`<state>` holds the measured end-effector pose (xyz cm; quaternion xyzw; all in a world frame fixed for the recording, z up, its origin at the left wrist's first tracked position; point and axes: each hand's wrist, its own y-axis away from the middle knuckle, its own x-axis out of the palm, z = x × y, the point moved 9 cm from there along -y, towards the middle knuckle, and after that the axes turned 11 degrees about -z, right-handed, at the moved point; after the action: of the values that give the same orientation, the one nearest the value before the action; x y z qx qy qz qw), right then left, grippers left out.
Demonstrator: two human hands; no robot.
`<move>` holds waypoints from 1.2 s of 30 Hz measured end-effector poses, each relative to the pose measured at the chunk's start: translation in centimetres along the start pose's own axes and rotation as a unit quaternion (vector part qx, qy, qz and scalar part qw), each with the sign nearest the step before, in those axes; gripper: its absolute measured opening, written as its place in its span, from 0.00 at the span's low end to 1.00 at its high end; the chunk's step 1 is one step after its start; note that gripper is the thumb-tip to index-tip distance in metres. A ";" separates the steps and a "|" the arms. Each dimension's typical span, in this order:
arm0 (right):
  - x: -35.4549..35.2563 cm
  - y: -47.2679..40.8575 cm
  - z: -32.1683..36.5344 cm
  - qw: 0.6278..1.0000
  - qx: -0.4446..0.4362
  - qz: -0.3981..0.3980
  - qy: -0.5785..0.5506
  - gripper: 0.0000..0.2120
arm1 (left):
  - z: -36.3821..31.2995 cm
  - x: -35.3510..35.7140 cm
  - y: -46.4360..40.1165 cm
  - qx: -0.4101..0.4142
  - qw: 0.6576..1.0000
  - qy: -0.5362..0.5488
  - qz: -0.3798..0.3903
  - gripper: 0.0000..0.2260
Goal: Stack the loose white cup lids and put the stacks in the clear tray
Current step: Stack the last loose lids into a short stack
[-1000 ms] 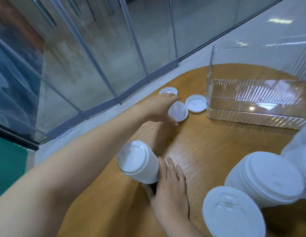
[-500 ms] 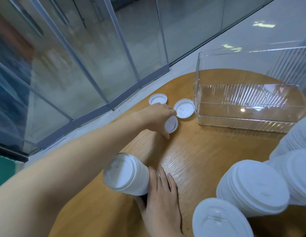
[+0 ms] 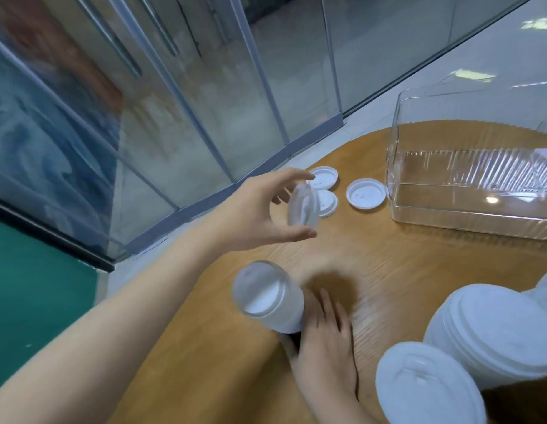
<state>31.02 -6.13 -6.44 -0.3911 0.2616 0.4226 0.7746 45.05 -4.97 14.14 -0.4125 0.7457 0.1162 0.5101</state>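
Note:
My left hand is raised above the table and pinches one white lid on edge between thumb and fingertips. Lower down, my right hand holds a short stack of lids lying on its side, its top facing left. Three loose lids lie flat on the wood: one near the table's edge, one partly behind the held lid, one beside the tray. The clear tray stands at the right with nothing visible inside.
Two tall stacks of white lids stand at the lower right of the round wooden table. More white lids show at the right border. Glass doors and floor lie beyond the table's left edge.
My left hand has picked a lid up off the table and drawn it back toward the stack. My right hand has tilted the stack's top a little upward.

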 end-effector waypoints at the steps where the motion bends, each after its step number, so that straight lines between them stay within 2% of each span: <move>1: -0.2 0.0 0.0 1.000 -0.001 -0.005 -0.005 0.36 | -0.4 -1.2 1.7 -0.013 0.999 0.030 -0.032 0.32; 4: -0.3 0.2 -0.1 0.999 0.017 0.009 -0.035 0.34 | -0.4 -4.0 6.6 -0.073 0.982 0.115 -0.131 0.29; 7: -0.3 0.0 0.0 0.999 0.025 0.019 -0.024 0.38 | -0.1 -4.9 10.8 -0.118 0.952 0.182 -0.217 0.28; 13: -0.1 0.2 -0.3 0.999 0.032 0.030 -0.013 0.38 | 1.0 -2.1 15.5 -0.171 0.920 0.195 -0.292 0.28; 15: 0.0 0.2 -0.4 0.999 0.034 0.033 -0.020 0.37 | 1.9 -1.3 16.1 -0.202 0.909 0.193 -0.310 0.31; 21: 0.5 0.1 -0.5 0.998 0.032 0.053 -0.023 0.37 | 3.5 1.8 17.5 -0.250 0.917 0.180 -0.255 0.34; 29: 0.5 0.2 -0.4 0.999 0.025 0.047 -0.012 0.38 | 3.3 2.3 17.1 -0.249 0.929 0.159 -0.222 0.33; 31: 0.4 0.2 -0.4 0.999 0.025 0.042 -0.009 0.38 | 3.5 2.4 17.0 -0.251 0.938 0.137 -0.196 0.36; 34: 0.0 0.1 -0.5 0.999 0.034 0.026 -0.019 0.37 | 4.3 2.2 16.5 -0.253 0.947 0.155 -0.120 0.47; 36: -0.2 0.0 -0.3 0.999 0.029 0.021 -0.024 0.36 | 5.3 1.1 15.2 -0.240 0.947 0.184 -0.111 0.44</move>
<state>30.86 -6.48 -6.46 -0.3530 0.2632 0.4403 0.7824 37.30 7.26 7.01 -0.6171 0.7263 0.1566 0.2592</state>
